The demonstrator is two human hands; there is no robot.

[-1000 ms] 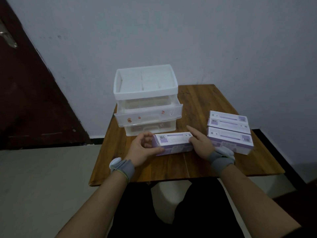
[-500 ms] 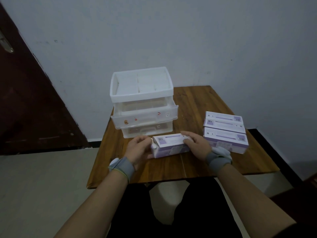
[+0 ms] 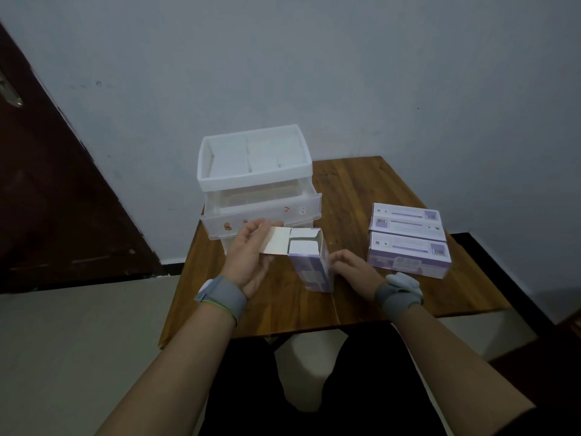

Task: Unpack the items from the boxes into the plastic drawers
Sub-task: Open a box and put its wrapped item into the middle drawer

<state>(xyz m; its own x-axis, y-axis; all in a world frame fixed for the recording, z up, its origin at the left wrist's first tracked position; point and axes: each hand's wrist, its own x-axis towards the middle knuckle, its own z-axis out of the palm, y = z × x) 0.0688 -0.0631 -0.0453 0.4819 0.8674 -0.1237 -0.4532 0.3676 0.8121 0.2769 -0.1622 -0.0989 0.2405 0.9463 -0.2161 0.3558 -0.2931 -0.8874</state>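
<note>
Box (image 3: pixel 311 262) stood on end, right hand (image 3: pixel 352 269) gripping its side to steady; left hand (image 3: pixel 251 259) pinches flap (image 3: pixel 276 243) back, mouth bared just beside those fingers (image 3: pixel 250 229) for emptying.

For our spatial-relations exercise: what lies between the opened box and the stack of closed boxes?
Head view: the right hand, touching the opened box, over bare table; nothing else before the stack of closed boxes.

Three boxes were counted: one opened box (image 3: pixel 311 269), two closed boxes (image 3: pixel 408 251) by the table's (image 3: pixel 361 184) right edge; one drawer unit (image 3: pixel 261 199).
</note>
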